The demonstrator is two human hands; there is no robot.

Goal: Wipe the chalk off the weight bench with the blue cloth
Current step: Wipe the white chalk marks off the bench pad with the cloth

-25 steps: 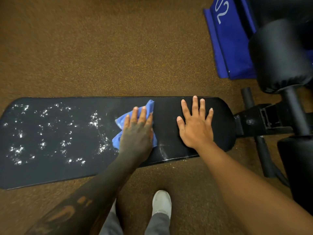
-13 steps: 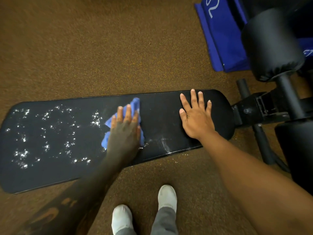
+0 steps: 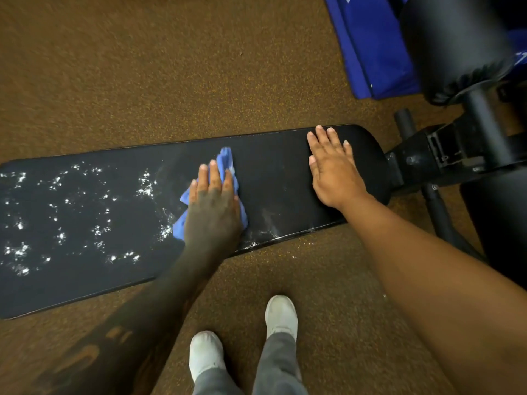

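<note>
The black weight bench pad (image 3: pixel 276 172) runs left to right across the view. White chalk specks (image 3: pixel 60 212) cover its left half, and a faint smear (image 3: pixel 269 223) lies near the front edge. My left hand (image 3: pixel 212 212) presses flat on the crumpled blue cloth (image 3: pixel 226 162) at the pad's middle; the cloth shows beyond my fingertips and at my hand's left side. My right hand (image 3: pixel 332 172) rests flat and empty on the pad's right end, fingers together.
Black frame parts and round padded rollers (image 3: pixel 450 44) stand at the right end of the bench. A blue mat (image 3: pixel 370 44) lies on the brown speckled floor behind them. My two white shoes (image 3: pixel 281 312) stand just in front of the bench.
My left hand slid the cloth left toward the chalk, then back a little to the right. My right hand stayed planted. The view shifted, and both shoes show now.
</note>
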